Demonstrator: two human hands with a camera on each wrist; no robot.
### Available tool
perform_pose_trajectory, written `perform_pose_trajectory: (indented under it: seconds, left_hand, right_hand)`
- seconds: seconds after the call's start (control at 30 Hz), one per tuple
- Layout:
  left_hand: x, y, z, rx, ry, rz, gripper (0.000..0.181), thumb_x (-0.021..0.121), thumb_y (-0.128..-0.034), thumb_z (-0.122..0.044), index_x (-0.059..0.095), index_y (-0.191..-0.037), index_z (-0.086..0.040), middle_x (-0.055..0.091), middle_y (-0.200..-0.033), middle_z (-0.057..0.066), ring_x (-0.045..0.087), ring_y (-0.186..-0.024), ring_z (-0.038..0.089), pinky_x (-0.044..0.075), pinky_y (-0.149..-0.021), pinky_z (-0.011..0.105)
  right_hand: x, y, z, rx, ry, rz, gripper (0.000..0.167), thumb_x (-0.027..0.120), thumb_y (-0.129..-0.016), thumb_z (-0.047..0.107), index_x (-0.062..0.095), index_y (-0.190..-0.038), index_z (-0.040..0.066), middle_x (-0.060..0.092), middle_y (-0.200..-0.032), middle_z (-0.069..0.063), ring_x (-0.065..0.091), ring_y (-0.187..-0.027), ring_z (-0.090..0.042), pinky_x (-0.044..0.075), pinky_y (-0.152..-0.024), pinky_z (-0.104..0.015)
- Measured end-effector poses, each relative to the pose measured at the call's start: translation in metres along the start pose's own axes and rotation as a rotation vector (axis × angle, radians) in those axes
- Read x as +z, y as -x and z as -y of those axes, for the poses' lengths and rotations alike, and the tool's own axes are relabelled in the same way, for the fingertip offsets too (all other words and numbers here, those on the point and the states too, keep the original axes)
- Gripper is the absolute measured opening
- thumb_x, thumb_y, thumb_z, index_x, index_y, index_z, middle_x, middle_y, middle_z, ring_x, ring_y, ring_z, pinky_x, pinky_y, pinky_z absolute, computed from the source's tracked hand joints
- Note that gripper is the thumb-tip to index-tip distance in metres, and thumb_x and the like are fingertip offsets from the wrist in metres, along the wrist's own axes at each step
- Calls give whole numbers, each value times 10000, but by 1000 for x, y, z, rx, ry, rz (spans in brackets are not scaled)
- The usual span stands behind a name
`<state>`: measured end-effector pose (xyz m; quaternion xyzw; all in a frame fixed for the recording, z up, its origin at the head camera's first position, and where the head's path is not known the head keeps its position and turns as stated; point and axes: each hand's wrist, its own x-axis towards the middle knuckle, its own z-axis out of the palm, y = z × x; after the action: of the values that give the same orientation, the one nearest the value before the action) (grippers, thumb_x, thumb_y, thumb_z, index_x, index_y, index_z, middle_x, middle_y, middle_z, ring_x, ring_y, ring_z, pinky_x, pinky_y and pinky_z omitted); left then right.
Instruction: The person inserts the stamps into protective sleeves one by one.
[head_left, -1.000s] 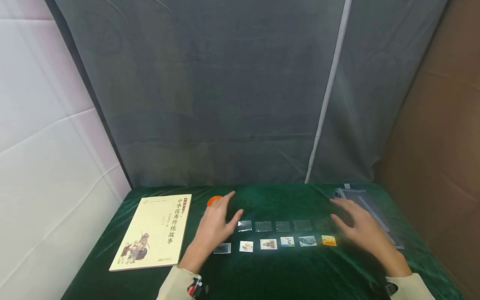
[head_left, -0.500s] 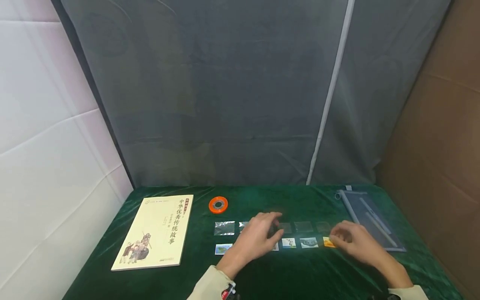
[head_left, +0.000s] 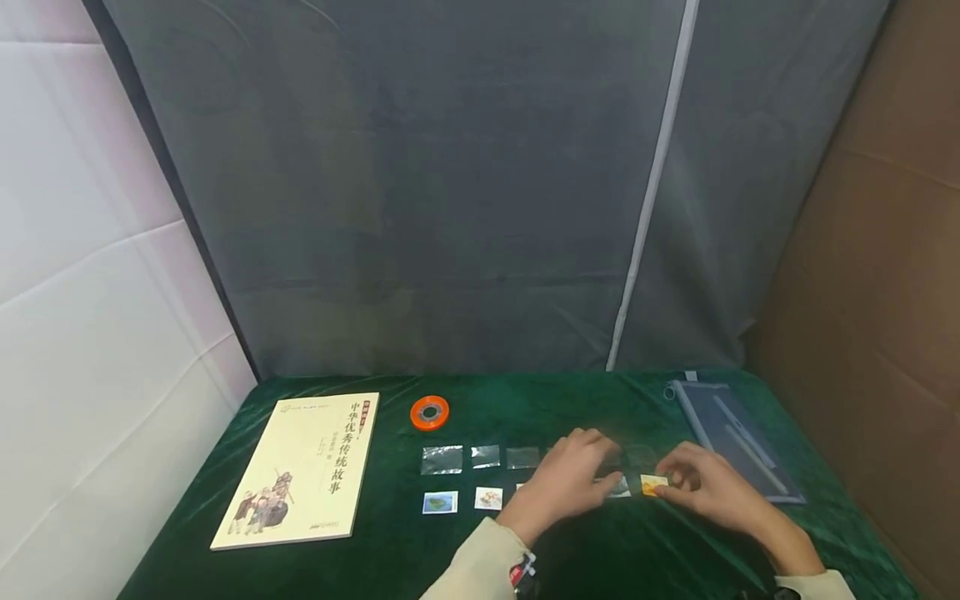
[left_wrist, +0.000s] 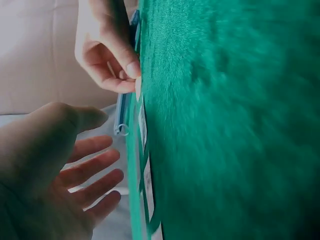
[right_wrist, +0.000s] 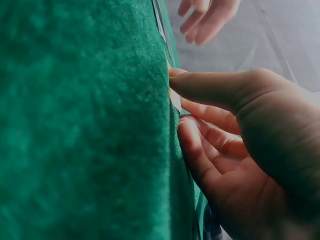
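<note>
At the right end of a row of small picture cards, my right hand [head_left: 712, 492] pinches the edge of the yellow-orange card [head_left: 652, 485] between thumb and fingers; the right wrist view shows the thumb [right_wrist: 205, 85] on that card. Just left of it, my left hand [head_left: 566, 479] hovers over the row with fingers spread and nothing held, partly covering the grey-green card [head_left: 621, 487]. The blue-green card [head_left: 440, 502] and the white card [head_left: 488, 498] lie flat at the left. Clear sleeves [head_left: 442, 460] form a second row behind, some of them hidden by my left hand.
A cream book [head_left: 300, 471] lies at the left of the green cloth [head_left: 390, 567]. An orange tape roll [head_left: 430, 413] stands behind the sleeves. At the right is a translucent zip pouch [head_left: 738, 442]. Grey, white and brown fabric walls surround the table.
My left hand has moved right along the row, uncovering the tape roll and the leftmost sleeve and cards. My right hand has come left and down to the yellow-orange card, its fingers closing on it.
</note>
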<state>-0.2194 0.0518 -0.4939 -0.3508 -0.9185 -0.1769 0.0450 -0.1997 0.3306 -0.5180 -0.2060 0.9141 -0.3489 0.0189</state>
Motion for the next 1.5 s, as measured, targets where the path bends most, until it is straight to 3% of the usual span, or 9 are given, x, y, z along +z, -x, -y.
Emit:
perform_pose_trajectory:
  seconds: [0.27,0.53,0.73,1.07,1.27,1.5]
  left_hand:
    - [21,-29,-11,-24,-88,-35,344,696,-1062,-404,729,-1352,-221,725,-1339,-55,671,-1202,130,584,-1014,297]
    - [28,-38,-17,-102,-189,-41,256,745,-1035,-408,777,-1211,-226,723,-1312,-49,655,-1189,144,588,-979,311]
    - [31,-39,-15,-148,-114,-43,219,798,-1003,-389,762,-1171,-254,725,-1241,-62,653,-1137,128,583,-973,309]
    - [30,-47,-18,-129,14,-61,185,853,-961,-267,742,-1109,-272,747,-991,-130,655,-933,49,556,-855,259]
    - [28,-45,-15,-121,97,-79,179,846,-962,-197,739,-1082,-277,764,-954,-156,660,-831,-8,553,-759,196]
    - [23,-35,-7,-115,213,-131,153,844,-966,-203,736,-1039,-282,786,-975,-161,704,-873,-29,554,-721,161]
  right_hand:
    - [0,2,-3,-61,-55,-6,157,853,-957,256,705,-997,220,645,-932,68,606,-796,-4,545,-643,-247]
    - [3,0,0,-74,-103,8,106,813,-993,261,713,-987,225,677,-949,66,635,-811,-15,555,-649,-260]
    - [4,-2,-3,-42,-113,21,94,800,-1003,276,708,-988,263,688,-947,77,657,-797,-29,565,-650,-272]
    - [1,-1,-6,-15,-108,25,91,781,-1017,317,704,-986,278,688,-927,75,655,-756,-48,557,-626,-284]
    - [2,-3,-7,-22,-107,10,96,787,-1012,309,700,-992,274,687,-899,74,649,-725,-44,553,-612,-281]
    - [-1,-1,-6,-18,-112,4,77,784,-1016,271,716,-983,258,689,-890,64,643,-710,-43,550,-606,-281]
